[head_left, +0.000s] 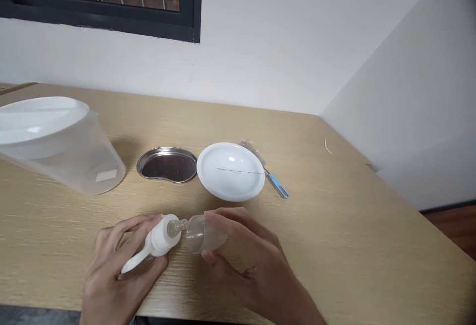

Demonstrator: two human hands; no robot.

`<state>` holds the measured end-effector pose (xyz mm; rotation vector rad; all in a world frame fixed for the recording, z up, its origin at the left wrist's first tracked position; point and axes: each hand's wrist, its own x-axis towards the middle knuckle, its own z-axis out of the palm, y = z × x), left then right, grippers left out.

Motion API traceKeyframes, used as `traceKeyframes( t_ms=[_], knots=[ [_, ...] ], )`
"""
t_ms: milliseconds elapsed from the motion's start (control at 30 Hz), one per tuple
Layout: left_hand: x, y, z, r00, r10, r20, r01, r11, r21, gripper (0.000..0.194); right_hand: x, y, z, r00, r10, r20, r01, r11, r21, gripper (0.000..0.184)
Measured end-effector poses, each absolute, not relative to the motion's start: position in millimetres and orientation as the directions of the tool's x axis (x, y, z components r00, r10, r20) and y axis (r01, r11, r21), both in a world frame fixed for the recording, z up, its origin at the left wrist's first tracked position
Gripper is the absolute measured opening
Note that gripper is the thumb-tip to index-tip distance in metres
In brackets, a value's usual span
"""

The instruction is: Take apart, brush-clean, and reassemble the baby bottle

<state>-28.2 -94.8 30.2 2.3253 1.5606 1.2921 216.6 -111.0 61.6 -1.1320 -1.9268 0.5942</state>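
My left hand (121, 260) is closed around a baby bottle (162, 238) with a white collar and a white handle. The bottle is tilted to the right, and its clear teat (177, 226) shows at the end. Between the thumb and fingers of my right hand (247, 255) is a translucent bottle cap (204, 234), its open end turned towards the teat. The cap's rim is right by the teat's tip; whether they touch I cannot tell. Most of the bottle's body is hidden by my left hand.
Behind my hands stand a white bowl (231, 190) and a steel kidney dish (168, 151). A thin wire crosses the bowl, and a bottle brush with a blue handle (278, 186) lies beside it. A large lidded plastic jug (85, 151) leans at left. A pale strip (327, 146) lies right.
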Motion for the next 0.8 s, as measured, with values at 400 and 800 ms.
traceKeyframes(
  t_ms=[400, 800],
  knots=[
    [-19, -95, 32, 0.045, 0.977, 0.208, 0.508, -0.202, 0.838, 0.046, 228, -104, 66, -0.189, 0.892, 0.411, 0.495, 0.448, -0.744, 0.056],
    [-3, -82, 41, 0.133, 0.991, -0.026, 0.322, -0.019, 0.947, 0.067, 224, -83, 94, -0.394, 0.890, 0.227, 0.557, 0.428, -0.712, 0.052]
  ],
)
